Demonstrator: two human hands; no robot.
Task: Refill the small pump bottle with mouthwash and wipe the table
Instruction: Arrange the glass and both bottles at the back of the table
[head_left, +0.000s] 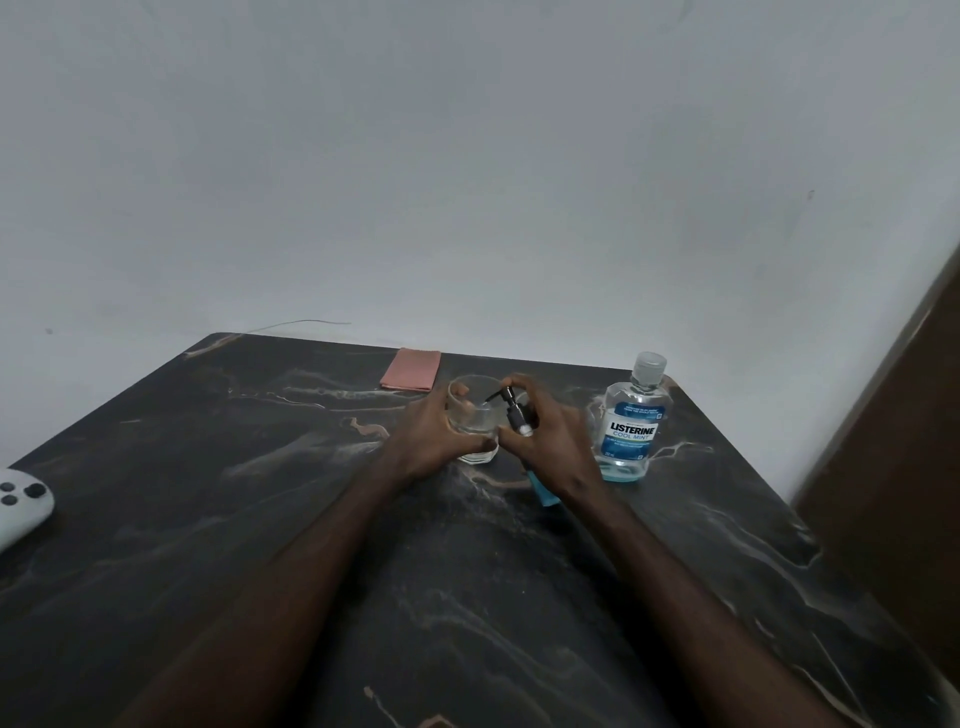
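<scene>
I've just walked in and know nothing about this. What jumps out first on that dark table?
Two bare hands meet mid-table: the left hand wraps a clear glass, while the right hand holds a small pump bottle tilted, its black nozzle over the glass. Just right stands a capped Listerine bottle, blue liquid low inside. A folded pink cloth lies near the far edge, and a white controller sits at the left edge.

The table (363, 545) is black marble veined in white and tan. The cloth (410, 370) is dusty pink. The mouthwash bottle (632, 415) is clear with pale blue liquid, a blue-and-white label and a clear cap. The pump (513, 409) is black with a white tip. The glass (475, 421) is clear. The controller (21, 501) is white with dark buttons. The wall (467, 156) is plain grey-white.
</scene>
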